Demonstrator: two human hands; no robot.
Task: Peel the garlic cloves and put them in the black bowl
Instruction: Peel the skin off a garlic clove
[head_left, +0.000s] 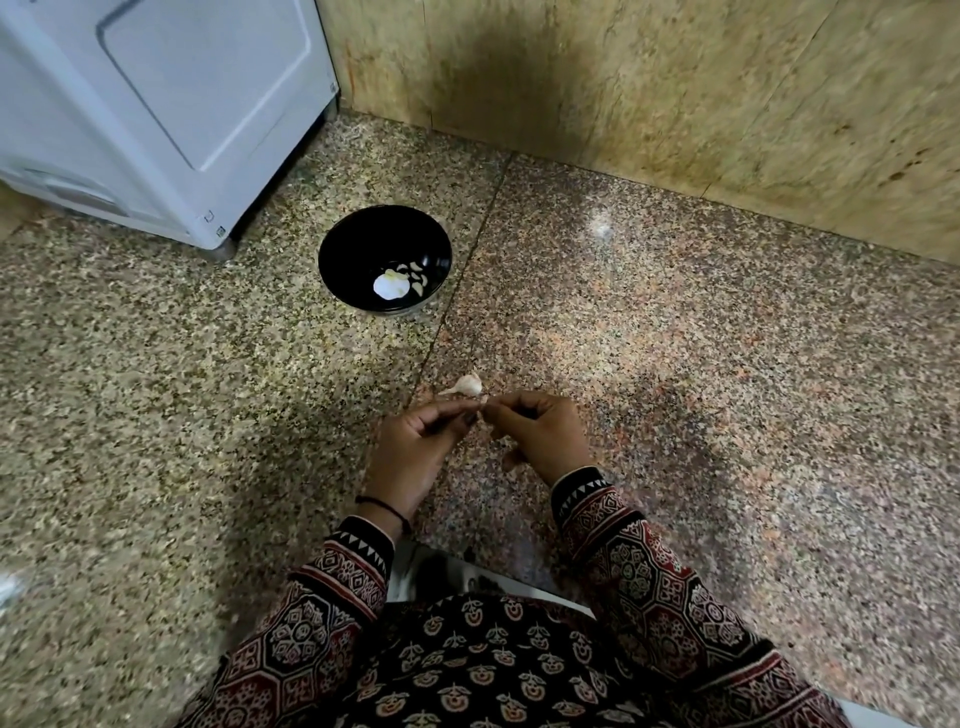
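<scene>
Both hands meet low over the floor, left hand and right hand pinching one clove between curled fingertips. Best to hold it steady, nick the skin with a nail and strip it cleanly. The bowl waits ahead, peeled cloves inside.

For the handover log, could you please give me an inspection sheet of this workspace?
Surface: speckled stone floor, glossy, with a light glare.
Job's things: black bowl on the floor with a few peeled cloves inside; garlic piece on the floor just beyond the hands; a clove between the fingertips.
Clutter: nothing seen.
Grippers: left hand and right hand both pinch the clove.
Cables: nothing seen.
Surroundings: white appliance behind the bowl, stone wall panel to its right.
</scene>
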